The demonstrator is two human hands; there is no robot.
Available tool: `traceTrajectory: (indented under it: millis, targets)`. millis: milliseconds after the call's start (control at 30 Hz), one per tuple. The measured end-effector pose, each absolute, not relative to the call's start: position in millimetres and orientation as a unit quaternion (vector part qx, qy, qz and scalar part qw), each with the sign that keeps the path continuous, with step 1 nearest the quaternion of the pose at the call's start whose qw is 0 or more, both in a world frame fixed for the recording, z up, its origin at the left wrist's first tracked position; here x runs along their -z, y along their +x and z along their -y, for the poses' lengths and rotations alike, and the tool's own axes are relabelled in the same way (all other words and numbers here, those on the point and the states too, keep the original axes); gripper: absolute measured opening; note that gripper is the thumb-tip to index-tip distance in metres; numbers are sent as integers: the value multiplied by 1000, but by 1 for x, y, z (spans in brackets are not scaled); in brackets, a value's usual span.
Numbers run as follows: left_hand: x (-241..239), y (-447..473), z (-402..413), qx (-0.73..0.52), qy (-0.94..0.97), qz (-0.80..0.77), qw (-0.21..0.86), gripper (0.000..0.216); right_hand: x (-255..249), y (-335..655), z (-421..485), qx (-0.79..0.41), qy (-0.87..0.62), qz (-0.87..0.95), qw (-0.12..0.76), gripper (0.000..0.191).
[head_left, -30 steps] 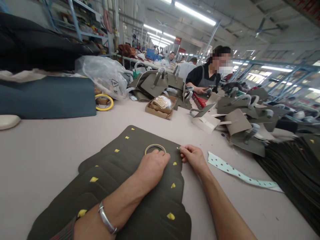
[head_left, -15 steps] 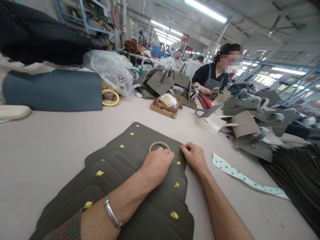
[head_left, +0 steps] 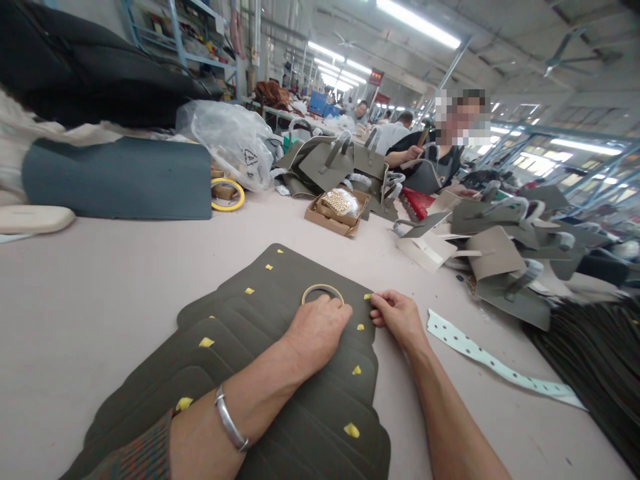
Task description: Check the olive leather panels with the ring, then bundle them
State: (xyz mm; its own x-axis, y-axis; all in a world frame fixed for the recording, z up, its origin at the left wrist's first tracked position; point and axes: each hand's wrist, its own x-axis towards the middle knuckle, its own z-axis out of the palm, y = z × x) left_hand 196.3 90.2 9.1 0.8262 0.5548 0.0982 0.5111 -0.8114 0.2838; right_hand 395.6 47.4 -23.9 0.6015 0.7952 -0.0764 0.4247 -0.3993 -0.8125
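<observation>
My left hand (head_left: 320,330) is closed around a roll of yellow tape (head_left: 324,288), over a fanned stack of dark olive panels (head_left: 280,393). At the right edge of the topmost panel is my right hand (head_left: 397,317), its fingers curled together. Its fingertips are beside a small yellow tape piece (head_left: 367,297); whether anything is between them is hidden. More tape bits, such as one yellow piece (head_left: 351,430), dot both side edges of the overlapping panels.
A pale dotted strip (head_left: 490,357) lies to the right, near a dark stack of sheets (head_left: 595,367). Grey-olive bag pieces (head_left: 510,287) pile up behind it. Farther back are a cardboard box (head_left: 333,220), another tape roll (head_left: 229,205) and a co-worker (head_left: 425,160) holding a tool.
My right hand has drawn slightly right from the panel's corner, and a yellow tape piece now shows there. My left hand stays on the tape roll. The co-worker's tool has risen.
</observation>
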Motion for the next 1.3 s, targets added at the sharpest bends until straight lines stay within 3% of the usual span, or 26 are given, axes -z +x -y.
traceTrajectory:
  millis: [533,700,933,1067,1300]
  targets:
    - [-7,194,-88,-105,944,-282,132,16,21,386,-60,-74,-831,483,265,23]
    - [-5,190,-90,-138,942,-276,135,13,29,398,-65,-66,-852,493,164,29]
    - [-20,178,-99,-233,910,-327,106,28,24,405,-76,-238,-859,408,196,27]
    - [-42,153,-114,-232,877,-415,60,52,10,392,-67,-251,-850,365,286,24]
    - [-53,67,-177,-171,809,-561,-30,33,11,393,-63,-251,-858,339,292,32]
